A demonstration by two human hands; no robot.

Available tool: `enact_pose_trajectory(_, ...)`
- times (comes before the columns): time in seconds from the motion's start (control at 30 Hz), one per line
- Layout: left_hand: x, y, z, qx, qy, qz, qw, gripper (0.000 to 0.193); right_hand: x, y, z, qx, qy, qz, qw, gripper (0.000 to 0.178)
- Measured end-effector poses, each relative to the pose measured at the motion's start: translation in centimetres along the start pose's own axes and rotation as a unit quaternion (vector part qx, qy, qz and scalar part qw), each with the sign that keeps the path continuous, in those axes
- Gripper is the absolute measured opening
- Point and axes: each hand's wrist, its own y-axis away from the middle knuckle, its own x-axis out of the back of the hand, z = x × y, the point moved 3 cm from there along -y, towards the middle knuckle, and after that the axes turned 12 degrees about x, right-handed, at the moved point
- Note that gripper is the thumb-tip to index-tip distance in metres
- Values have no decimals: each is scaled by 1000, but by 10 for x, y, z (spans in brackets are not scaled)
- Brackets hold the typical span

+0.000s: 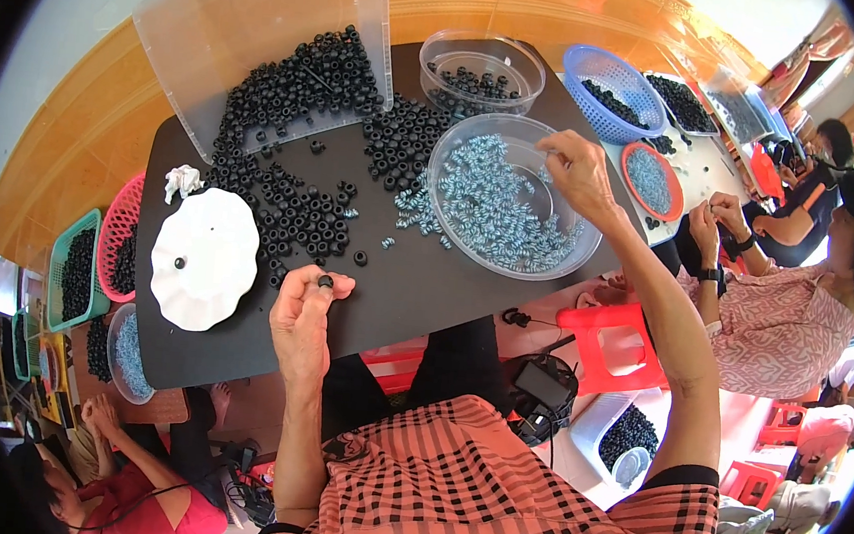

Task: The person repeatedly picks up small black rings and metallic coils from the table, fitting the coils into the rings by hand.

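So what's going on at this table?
Someone's left hand pinches a small black piece. Their right hand is over a clear round tub of blue striped pieces; whether it grips one is hard to tell. More black pieces lie in and around a clear bin on the dark table.

On the table [425,292], left to right: plate [214,275], beads [300,219], bowl [523,150].
A bin [192,68] lies behind the beads, a tub [484,55] behind the bowl, tissue [183,183] behind the plate.
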Motion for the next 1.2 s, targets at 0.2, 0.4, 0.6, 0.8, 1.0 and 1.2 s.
enact_pose_trajectory(0.2,0,-1,-2,2,-30,12,999,15,-14,-5,-20,-12,-111,-6,994,20)
enact_pose_trajectory(0.4,-1,0,-1,0,-31,8,999,16,-14,-7,-8,-33,-74,-2,997,16)
enact_pose_trajectory(0.6,-2,2,0,1,-33,13,999,16,-10,-10,2,-85,-48,45,994,18)
enact_pose_trajectory(0.8,-3,0,0,9,-33,17,999,18,-13,-17,-6,-81,-80,14,993,20)
enact_pose_trajectory(1.0,-1,0,0,5,-42,10,999,17,19,-4,-3,-106,-47,-77,990,19)
enact_pose_trajectory(1.2,2,1,-2,-9,-74,8,997,15,39,7,-32,-184,-54,-414,890,20)
